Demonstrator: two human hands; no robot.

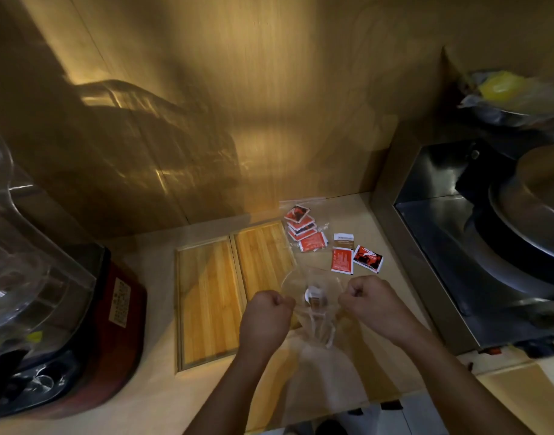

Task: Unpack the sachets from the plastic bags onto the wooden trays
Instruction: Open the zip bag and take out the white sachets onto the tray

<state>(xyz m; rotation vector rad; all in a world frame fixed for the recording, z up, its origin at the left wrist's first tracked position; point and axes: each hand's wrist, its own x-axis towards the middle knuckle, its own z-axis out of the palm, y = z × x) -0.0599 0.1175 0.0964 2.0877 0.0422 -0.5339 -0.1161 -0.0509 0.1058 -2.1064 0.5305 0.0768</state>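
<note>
My left hand (267,312) and my right hand (371,298) are both fisted on the mouth of a clear plastic bag (315,309), pulling it apart above the counter. A brown and white sachet (313,298) shows inside the bag. Two wooden trays lie side by side on the counter: the left tray (206,302) and the right tray (264,259). Neither tray holds anything. A second clear bag (304,230) with several red sachets lies behind the right tray. Three loose sachets (343,259) rest on the counter to the right of it.
A red and black blender base (90,334) with a clear jug stands at the left. At the right a steel sink unit (451,262) holds metal pots. A wooden wall rises behind the counter. The counter's front edge is near my forearms.
</note>
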